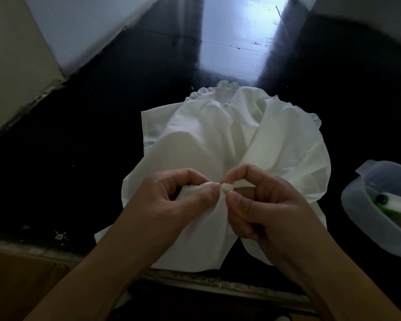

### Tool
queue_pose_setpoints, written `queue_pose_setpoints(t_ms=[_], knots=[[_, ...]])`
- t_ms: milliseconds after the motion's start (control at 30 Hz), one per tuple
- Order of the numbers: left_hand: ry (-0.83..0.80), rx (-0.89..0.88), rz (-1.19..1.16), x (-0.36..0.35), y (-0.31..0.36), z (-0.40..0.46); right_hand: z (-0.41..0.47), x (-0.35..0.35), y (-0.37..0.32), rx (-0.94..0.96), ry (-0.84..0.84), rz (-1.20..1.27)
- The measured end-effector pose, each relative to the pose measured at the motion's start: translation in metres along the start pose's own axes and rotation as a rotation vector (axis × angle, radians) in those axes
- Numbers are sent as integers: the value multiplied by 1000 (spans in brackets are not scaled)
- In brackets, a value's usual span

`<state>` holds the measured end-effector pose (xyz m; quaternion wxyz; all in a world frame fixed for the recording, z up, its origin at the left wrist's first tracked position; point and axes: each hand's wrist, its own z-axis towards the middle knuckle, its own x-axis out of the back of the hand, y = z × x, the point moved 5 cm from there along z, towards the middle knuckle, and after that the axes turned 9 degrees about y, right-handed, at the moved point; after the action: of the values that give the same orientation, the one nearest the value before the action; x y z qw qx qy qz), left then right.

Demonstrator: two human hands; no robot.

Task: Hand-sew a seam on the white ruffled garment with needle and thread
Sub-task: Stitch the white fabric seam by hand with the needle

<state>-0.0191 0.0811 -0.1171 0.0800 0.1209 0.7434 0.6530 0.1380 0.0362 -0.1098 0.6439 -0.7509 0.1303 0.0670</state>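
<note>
The white ruffled garment [218, 126] lies spread on a black glossy surface, its frilled edge at the far side. My left hand [178, 195] grips a bunched fold of the cloth near its front edge. Right beside it, my right hand [262, 205] pinches a small tuft of the same fold between thumb and fingers. The two hands nearly touch at the pinch. No needle or thread shows clearly; they are too small or hidden between the fingers.
A translucent plastic tub [380, 218] stands at the right and holds a white spool with green items. The black surface [79, 158] has a worn front edge [206, 281]. A pale wall [21, 54] rises at the left.
</note>
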Motion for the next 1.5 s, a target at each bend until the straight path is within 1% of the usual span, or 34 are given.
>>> queue_pose_setpoints(t_ms=[400,600,733,933,1067,1200,1267,1400,1500], knots=[[-58,-21,22,-4,0,0,-1,-5,-2,56,38,0],[-89,-24,43,-4,-1,1,-2,-6,-2,46,56,-29],[-125,-7,-69,-5,1,0,-4,-6,-6,63,85,-144],[-183,84,-265,-5,7,-1,-7,-1,-10,90,171,-247],[-130,143,-321,-6,8,-3,-8,-3,-11,107,176,-301],[16,231,-381,-3,7,-4,-10,-1,-14,138,115,-285],[84,248,-385,0,5,-3,-11,1,-15,141,95,-260],[85,232,-365,-1,7,-2,-11,2,-16,116,72,-229],[68,228,-354,-2,8,-3,-12,4,-16,107,84,-249]])
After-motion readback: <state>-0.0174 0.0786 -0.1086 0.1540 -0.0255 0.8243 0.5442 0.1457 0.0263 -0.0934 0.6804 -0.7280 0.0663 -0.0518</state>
